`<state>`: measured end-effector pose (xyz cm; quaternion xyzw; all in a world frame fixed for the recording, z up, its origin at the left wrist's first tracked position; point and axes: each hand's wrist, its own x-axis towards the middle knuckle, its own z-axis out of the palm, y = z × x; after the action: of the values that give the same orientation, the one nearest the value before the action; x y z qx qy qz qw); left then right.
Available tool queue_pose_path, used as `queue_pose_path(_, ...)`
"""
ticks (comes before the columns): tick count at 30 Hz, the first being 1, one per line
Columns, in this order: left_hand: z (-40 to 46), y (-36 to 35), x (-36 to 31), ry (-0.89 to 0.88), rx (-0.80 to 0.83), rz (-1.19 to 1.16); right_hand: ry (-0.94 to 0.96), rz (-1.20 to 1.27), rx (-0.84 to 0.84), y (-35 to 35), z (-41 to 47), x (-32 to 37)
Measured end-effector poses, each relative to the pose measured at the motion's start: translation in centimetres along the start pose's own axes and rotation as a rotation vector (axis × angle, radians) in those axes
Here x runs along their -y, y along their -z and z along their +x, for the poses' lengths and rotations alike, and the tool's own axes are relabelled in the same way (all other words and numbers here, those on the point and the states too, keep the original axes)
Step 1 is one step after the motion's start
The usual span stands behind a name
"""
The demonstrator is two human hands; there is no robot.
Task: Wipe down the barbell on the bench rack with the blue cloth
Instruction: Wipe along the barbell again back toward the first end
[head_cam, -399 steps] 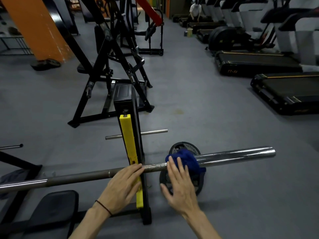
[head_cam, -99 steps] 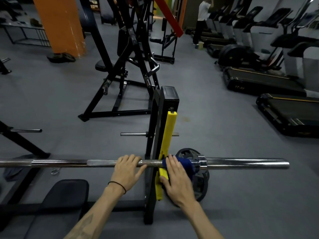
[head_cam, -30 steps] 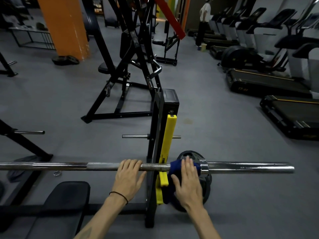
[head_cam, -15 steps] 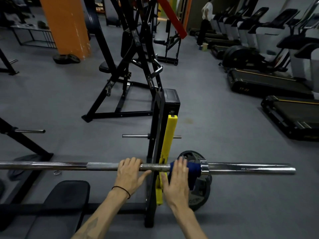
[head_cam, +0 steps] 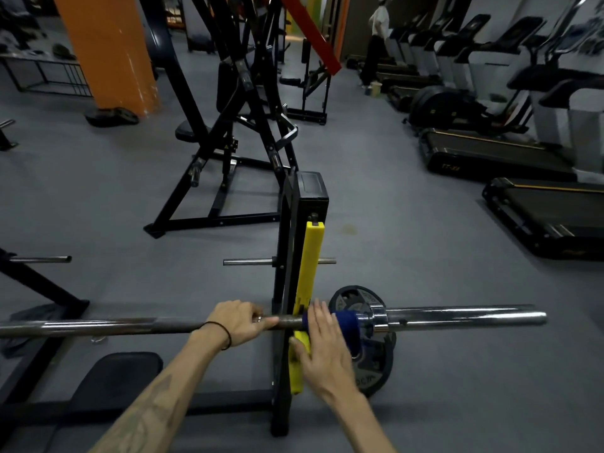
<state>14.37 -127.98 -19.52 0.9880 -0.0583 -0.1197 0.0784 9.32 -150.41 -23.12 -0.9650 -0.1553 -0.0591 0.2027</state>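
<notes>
- Two hands are on the barbell (head_cam: 457,317): the right hand (head_cam: 327,348) presses the blue cloth (head_cam: 346,323) with straight fingers, beside the collar.
- The left hand (head_cam: 238,323) curls around the shaft, left of the yellow rack upright (head_cam: 309,263).
- A weight plate (head_cam: 372,364) stands behind the cloth.

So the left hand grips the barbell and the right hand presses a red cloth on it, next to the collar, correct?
Not quite: the cloth is blue, not red, as the head view shows. The left hand does grip the barbell, and the right hand presses the cloth on it beside the collar.
</notes>
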Motion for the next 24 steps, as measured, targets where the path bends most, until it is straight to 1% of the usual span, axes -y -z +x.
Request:
queue_pose_path(1, -0.1, -0.2, 0.2, 0.006, -0.011, -0.007, 0.012, -0.026, -0.041, 0.4, 0.0, -1.6)
queue_pose_path(2, -0.4, -0.6, 0.3, 0.005, -0.054, -0.005, -0.017, -0.035, -0.081, 0.8, -0.1, -3.2)
queue_pose_path(3, -0.8, -1.4, 0.3, -0.007, -0.137, -0.012, -0.084, -0.02, -0.099, 1.2, -0.3, -4.2)
queue_pose_path(5, -1.4, -3.4, -0.1, -0.049, -0.372, -0.026, -0.197, 0.053, -0.123, 1.0, -0.5, -3.6)
queue_pose_path(6, -1.6, -4.3, -0.3, -0.064, -0.457, -0.01, -0.21, 0.091, -0.124, 0.6, -0.5, -2.3)
queue_pose_path(8, -1.9, -5.6, -0.8, -0.057, -0.587, 0.029, -0.123, 0.116, -0.068, -0.5, -0.8, -0.2)
queue_pose_path(10, -2.2, -6.0, -1.2, -0.033, -0.615, 0.035, 0.036, 0.054, -0.017, -0.7, -1.2, -0.8)
queue_pose_path(11, -2.3, -6.1, -1.1, -0.029, -0.616, 0.037, 0.084, 0.009, -0.044, -0.5, -1.1, -2.2)
queue_pose_path(12, -2.4, -6.1, -1.1, -0.03, -0.618, 0.039, 0.088, -0.014, -0.093, -0.2, -1.1, -3.6)
queue_pose_path(13, -2.4, -6.1, -1.0, -0.033, -0.618, 0.037, 0.035, -0.003, -0.145, 0.0, -1.0, -4.6)
queue_pose_path(14, -2.5, -6.1, -0.9, -0.036, -0.615, 0.033, -0.058, 0.044, -0.178, 0.2, -1.0, -4.7)
queue_pose_path(16, -2.6, -6.1, -1.2, -0.03, -0.634, 0.031, -0.234, 0.187, -0.204, -0.2, -0.7, -2.4)
queue_pose_path(17, -2.6, -6.1, -1.3, -0.026, -0.646, 0.029, -0.26, 0.241, -0.188, -0.6, -0.5, -0.7)
queue_pose_path(18, -2.7, -6.2, -1.5, -0.022, -0.656, 0.023, -0.224, 0.255, -0.142, -0.9, -0.6, 0.6)
queue_pose_path(19, -2.7, -6.2, -1.5, -0.025, -0.661, 0.019, -0.146, 0.222, -0.089, -1.1, -0.8, 0.9)
queue_pose_path(20, -2.8, -6.3, -1.4, -0.025, -0.662, 0.012, -0.053, 0.145, -0.051, -1.0, -1.0, 0.5)
queue_pose_path(21, -2.8, -6.4, -1.3, -0.033, -0.66, 0.005, 0.014, 0.063, -0.057, -0.7, -1.1, -0.8)
queue_pose_path(22, -2.8, -6.4, -1.2, -0.044, -0.659, 0.002, 0.033, 0.015, -0.101, -0.4, -1.1, -2.6)
queue_pose_path(23, -2.8, -6.5, -1.2, -0.049, -0.66, 0.006, -0.01, 0.013, -0.154, 0.0, -1.1, -4.1)
queue_pose_path(24, -2.7, -6.5, -1.2, -0.048, -0.659, 0.014, -0.103, 0.055, -0.184, 0.4, -1.0, -4.8)
